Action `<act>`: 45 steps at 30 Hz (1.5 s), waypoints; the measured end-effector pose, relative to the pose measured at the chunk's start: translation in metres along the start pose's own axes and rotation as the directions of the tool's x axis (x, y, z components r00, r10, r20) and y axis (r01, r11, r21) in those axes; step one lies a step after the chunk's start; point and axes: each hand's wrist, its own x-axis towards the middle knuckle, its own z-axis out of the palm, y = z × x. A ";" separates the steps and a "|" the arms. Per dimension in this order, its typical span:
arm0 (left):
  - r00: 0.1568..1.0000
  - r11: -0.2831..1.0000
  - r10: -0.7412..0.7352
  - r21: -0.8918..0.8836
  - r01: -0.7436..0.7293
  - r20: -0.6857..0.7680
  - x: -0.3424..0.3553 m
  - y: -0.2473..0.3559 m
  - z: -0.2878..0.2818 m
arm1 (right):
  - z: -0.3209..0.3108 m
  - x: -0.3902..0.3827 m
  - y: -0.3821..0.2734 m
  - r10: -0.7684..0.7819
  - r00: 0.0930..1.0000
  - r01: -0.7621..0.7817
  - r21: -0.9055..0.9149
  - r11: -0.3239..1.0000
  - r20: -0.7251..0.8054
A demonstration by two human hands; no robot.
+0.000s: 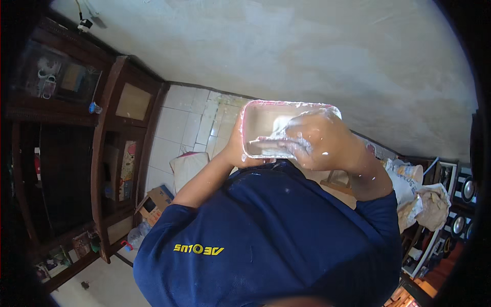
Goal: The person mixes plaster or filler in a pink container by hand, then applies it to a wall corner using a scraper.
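In front of my chest, my left hand (235, 145) is wrapped round the left side and underside of a rectangular tub (259, 110) with rounded corners. The tub's pinkish rim is smeared with white. A mass of white paste (281, 124) lies inside it. My right hand (318, 139) reaches over the tub's right side, its fingers closed low in the opening. White paste coats the fingers, and spots of it dot the back of the hand. What those fingers grip is smeared and mostly hidden.
Ahead rises a patchy grey-white wall (307, 51). A dark wooden cabinet (115, 97) with glass panes stands at left, near a cardboard box (155, 203) and a pale sack (189, 171) on the tiled floor (171, 123). Bags (404, 179) and a rack with speakers (466, 189) are at right.
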 end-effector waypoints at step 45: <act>0.992 0.991 0.127 0.032 -0.127 0.003 0.035 0.029 -0.330 | 0.058 0.300 -0.076 0.335 0.942 -0.333 -0.221 0.917 -0.029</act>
